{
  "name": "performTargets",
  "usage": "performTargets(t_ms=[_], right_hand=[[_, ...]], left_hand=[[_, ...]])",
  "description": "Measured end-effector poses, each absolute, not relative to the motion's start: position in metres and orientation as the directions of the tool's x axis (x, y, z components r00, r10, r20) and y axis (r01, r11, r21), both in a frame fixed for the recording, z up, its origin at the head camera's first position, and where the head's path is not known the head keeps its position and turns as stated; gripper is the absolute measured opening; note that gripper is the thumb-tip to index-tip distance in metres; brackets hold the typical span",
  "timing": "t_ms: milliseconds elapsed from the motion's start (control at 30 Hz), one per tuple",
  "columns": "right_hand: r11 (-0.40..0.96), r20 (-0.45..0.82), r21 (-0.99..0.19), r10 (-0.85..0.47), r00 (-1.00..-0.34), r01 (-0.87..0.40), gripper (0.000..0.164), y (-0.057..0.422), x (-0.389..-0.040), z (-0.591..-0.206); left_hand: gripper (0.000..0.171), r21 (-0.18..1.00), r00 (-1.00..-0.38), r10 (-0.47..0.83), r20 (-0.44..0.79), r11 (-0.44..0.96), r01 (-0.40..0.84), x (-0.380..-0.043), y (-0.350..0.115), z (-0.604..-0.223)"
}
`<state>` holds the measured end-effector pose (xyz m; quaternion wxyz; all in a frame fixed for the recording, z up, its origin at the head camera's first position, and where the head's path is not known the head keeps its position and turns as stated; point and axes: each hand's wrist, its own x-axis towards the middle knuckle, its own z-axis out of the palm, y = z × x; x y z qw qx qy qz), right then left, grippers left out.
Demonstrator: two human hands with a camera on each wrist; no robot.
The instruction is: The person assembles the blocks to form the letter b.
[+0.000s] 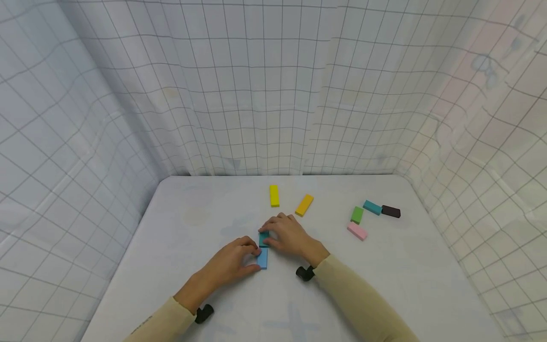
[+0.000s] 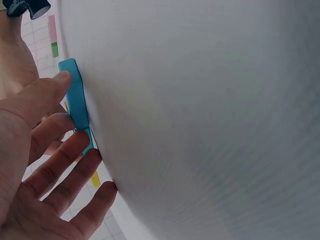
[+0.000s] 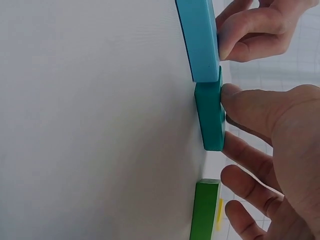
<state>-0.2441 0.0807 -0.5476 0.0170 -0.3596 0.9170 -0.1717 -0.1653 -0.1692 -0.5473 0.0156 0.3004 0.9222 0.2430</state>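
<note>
On the white table, a light blue block (image 1: 262, 259) and a teal block (image 1: 264, 239) lie end to end in a line. My left hand (image 1: 232, 260) holds the light blue block between thumb and index finger, its other fingers spread loosely in the left wrist view. Just beyond it, my right hand (image 1: 289, 236) grips the teal block with the thumb at its side and the fingers over the far end. In the right wrist view the ends of the light blue block (image 3: 201, 40) and teal block (image 3: 210, 115) meet. A green block (image 3: 205, 209) shows past them there.
Farther back lie a yellow block (image 1: 274, 195) and an orange block (image 1: 304, 205). To the right sit a green block (image 1: 357, 214), a pink block (image 1: 356, 231), a blue-teal block (image 1: 372, 207) and a black block (image 1: 391, 211). Gridded white curtains (image 1: 265, 95) enclose the table (image 1: 192, 213).
</note>
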Motion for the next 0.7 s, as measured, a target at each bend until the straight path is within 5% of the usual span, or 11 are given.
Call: performTargets(t_ms=[700], right_hand=[[0.679, 0.091, -0.349, -0.661, -0.745, -0.646, 0.034, 0.0783, -0.2402, -0.5449]], left_hand=[[0.038, 0.407, -0.809, 0.566, 0.160, 0.709, 0.576, -0.1639, -0.1685, -0.5502]])
